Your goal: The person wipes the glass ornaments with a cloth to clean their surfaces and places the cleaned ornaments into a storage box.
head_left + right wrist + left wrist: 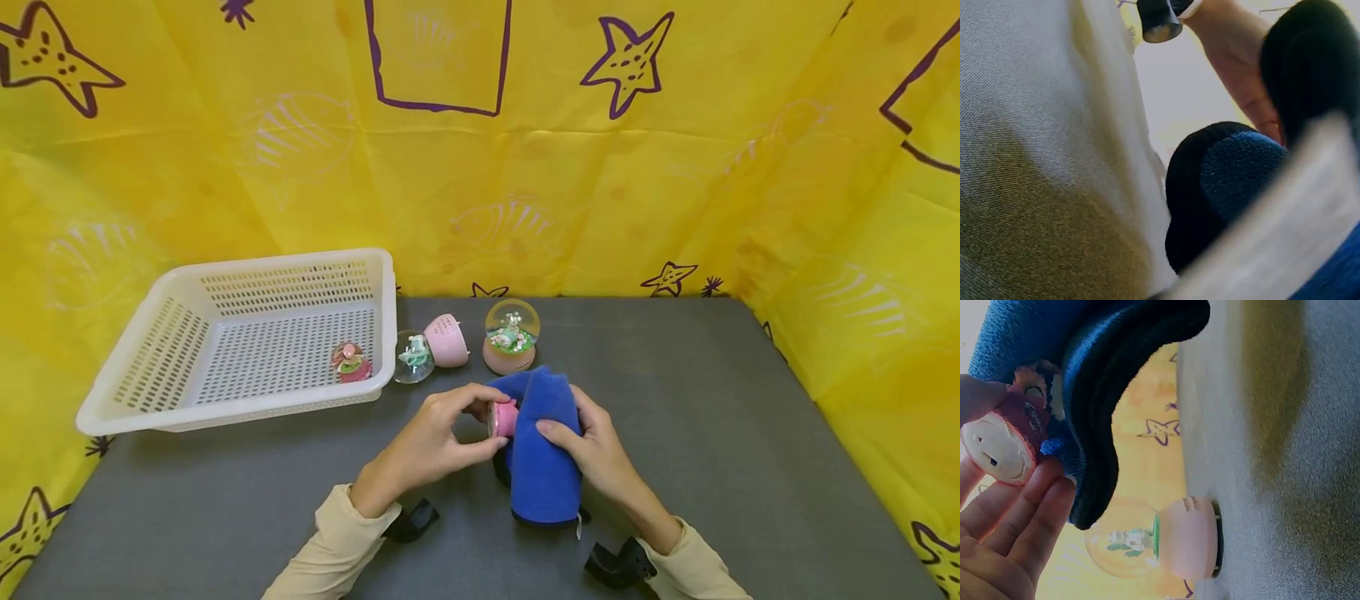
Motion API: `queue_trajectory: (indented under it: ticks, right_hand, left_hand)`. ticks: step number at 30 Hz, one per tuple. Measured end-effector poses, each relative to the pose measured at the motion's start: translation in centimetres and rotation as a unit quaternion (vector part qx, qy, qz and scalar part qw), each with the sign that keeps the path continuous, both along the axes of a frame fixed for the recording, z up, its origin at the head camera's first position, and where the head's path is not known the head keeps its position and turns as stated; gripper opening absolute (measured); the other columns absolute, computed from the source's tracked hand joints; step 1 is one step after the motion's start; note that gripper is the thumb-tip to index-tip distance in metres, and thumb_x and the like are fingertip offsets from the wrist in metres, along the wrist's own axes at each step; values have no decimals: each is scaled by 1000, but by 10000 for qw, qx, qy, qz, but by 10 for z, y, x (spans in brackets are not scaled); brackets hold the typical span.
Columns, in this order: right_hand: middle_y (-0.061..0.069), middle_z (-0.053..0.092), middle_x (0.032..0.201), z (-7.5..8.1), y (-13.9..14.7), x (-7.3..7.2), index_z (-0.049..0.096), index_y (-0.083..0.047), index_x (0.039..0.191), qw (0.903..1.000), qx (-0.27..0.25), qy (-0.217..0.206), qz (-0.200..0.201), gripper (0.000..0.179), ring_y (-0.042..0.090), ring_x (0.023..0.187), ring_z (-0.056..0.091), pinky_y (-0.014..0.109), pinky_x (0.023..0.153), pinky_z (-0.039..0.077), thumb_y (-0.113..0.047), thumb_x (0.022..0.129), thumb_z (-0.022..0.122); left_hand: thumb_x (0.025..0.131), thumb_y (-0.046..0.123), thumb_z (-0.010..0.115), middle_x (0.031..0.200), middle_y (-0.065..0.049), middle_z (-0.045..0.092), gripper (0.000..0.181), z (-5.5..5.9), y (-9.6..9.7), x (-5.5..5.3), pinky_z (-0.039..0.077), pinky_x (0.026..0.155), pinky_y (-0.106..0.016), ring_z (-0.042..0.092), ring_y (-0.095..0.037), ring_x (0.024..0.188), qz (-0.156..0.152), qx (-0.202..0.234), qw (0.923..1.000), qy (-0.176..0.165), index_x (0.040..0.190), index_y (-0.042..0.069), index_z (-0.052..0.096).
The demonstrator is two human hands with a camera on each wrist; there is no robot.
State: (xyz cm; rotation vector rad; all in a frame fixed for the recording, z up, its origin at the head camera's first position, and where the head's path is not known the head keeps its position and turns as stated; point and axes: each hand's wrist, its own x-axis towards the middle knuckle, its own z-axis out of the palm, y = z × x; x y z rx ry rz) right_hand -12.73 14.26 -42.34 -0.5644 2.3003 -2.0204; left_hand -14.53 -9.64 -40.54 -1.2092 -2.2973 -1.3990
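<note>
Carefully, a person's left hand (442,437) pinched a small pink ornament (503,419) by its base, thumb on one side and fingers on the other, above a grey tabletop (712,433). The ornament was tipped on its side, its round pale underside turned toward the palm and its other end against a blue cloth (546,471), which hid much of it. Opposite, the right hand (596,442) gripped the cloth, thumb pressed on its near face and the fingers partly hidden behind. Dark trim edged the cloth, and a small white tag (579,526) hung at its lower corner.

Just beyond the hands, a globe with a pale pink base (512,337) stood upright, a small figure and greenery inside its clear dome. To its left, another pink-based globe (447,342) lay on its side, its dome toward a white plastic basket (387,317); whether the two touched could not be told. Inside the perforated basket, near its front right corner, sat a small globe with a deeper pink base (351,365).

Black wrist mounts (411,522) showed below both hands, next to cream sleeves (330,533). Behind the tabletop hung a yellow backdrop (675,192) printed with starfish and fish.
</note>
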Motion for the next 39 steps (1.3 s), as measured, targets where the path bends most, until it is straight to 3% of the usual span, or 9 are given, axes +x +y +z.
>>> queue_trajectory:
  ticks: [5, 9, 12, 15, 19, 24, 32, 35, 39]
  right_hand:
    - [-13, 66, 84, 0, 3, -3, 62, 2, 102, 9989, -190, 192, -384, 11, 4, 66, 65, 27, 57, 56, 1, 95, 55]
    - [-13, 65, 79, 2, 5, -5, 65, -17, 93, 9980, -407, 65, -471, 19, 2, 64, 63, 23, 57, 54, -1, 97, 54]
    - [-12, 66, 81, 3, 4, -4, 65, -17, 96, 9982, -453, -79, -375, 17, 4, 66, 65, 24, 60, 55, -3, 98, 54]
    - [-12, 67, 86, 3, 3, -3, 63, -3, 105, 9991, -373, -109, -158, 11, 6, 70, 67, 28, 62, 57, -3, 97, 55]
    - [-13, 67, 93, 2, 3, -1, 57, 10, 111, 9995, -253, 168, -78, 20, 8, 77, 69, 31, 66, 59, 1, 94, 56]
    - [-13, 66, 101, 1, 3, 0, 54, 11, 119, 9989, -225, 405, 50, 28, 8, 85, 68, 31, 72, 59, 3, 92, 58]
    - [1, 63, 115, 3, 2, 1, 49, -1, 135, 9988, -74, -52, 480, 53, 14, 98, 67, 36, 82, 57, -4, 87, 70]
    - [4, 63, 113, 2, 0, 2, 50, -2, 133, 9992, -11, -100, 384, 50, 14, 95, 67, 36, 80, 58, -4, 87, 69]
    - [-3, 65, 104, 0, -2, 2, 55, 3, 125, 10000, -10, 19, 72, 38, 12, 87, 68, 34, 74, 58, -1, 89, 64]
  left_hand:
    - [78, 3, 81, 108, -6, 71, 44, -1, 2, 0, 57, 84, -26, 66, -11, 92, -261, 86, 9996, 83, 118, 7, 64]
    - [76, 0, 80, 112, -7, 70, 45, -1, 3, 1, 57, 86, -27, 66, -14, 97, -379, 128, 9990, 192, 118, 7, 63]
    - [77, 2, 80, 111, -5, 69, 44, 0, 3, 1, 57, 85, -29, 64, -13, 96, -248, 53, 9995, 169, 117, 8, 63]
    - [77, 6, 82, 108, -3, 69, 43, 0, 3, 1, 57, 82, -31, 63, -11, 93, -18, -91, 9999, -44, 116, 9, 64]
    - [77, 11, 84, 102, -2, 69, 44, 0, 2, 1, 58, 78, -31, 62, -10, 87, 187, -200, 9988, -412, 116, 10, 64]
    - [77, 13, 84, 94, -1, 68, 43, 1, 1, 2, 58, 74, -27, 61, -8, 80, 313, -163, 9975, -614, 115, 9, 64]
    - [76, 8, 85, 100, -2, 67, 43, 0, 1, 2, 57, 77, -24, 61, -8, 84, 279, -123, 9985, -458, 113, 9, 64]
    - [75, 7, 85, 104, -3, 68, 43, -2, 3, 2, 57, 79, -24, 62, -9, 88, 142, -138, 9994, -278, 113, 9, 64]
    - [75, 6, 85, 106, -3, 68, 42, -4, 5, 2, 56, 79, -23, 62, -10, 91, -29, -163, 9996, 216, 112, 9, 65]
